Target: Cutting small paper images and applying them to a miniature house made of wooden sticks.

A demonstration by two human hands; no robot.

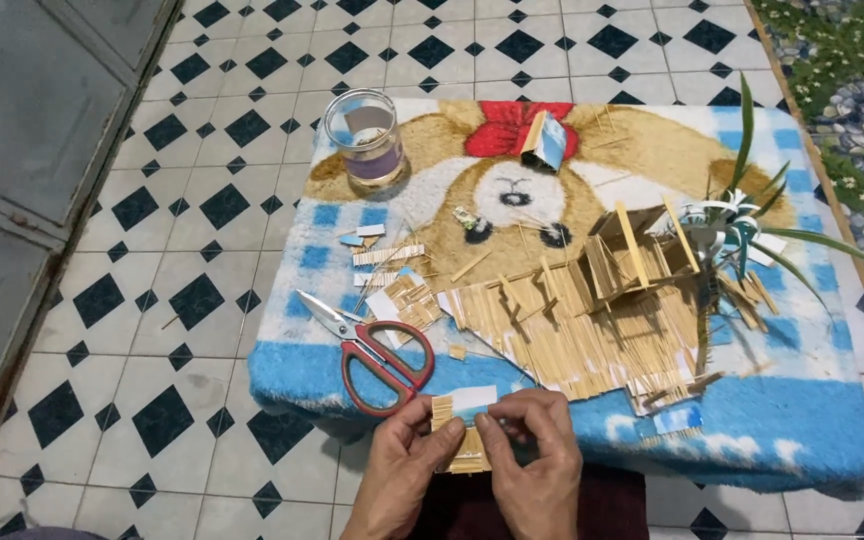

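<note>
At the near edge of the blue blanket-covered table (802,420), my left hand (399,470) and my right hand (532,455) together hold a small panel of glued wooden sticks (462,445) with a white strip of paper (472,400) across its top. Fingertips of both hands pinch the panel's upper edge. Just beyond it lie red-handled scissors (372,350), blades open and pointing away to the left. A model hut of wooden sticks (592,300) on a stick base sits further out at centre right.
A glass jar (364,138) stands at the far left of the table and a small open box (544,140) at the far middle. Loose stick bundles (397,270) lie left of the hut, a green-leafed plant decoration (742,220) to its right. Black-and-white tiled floor (182,300) surrounds the table.
</note>
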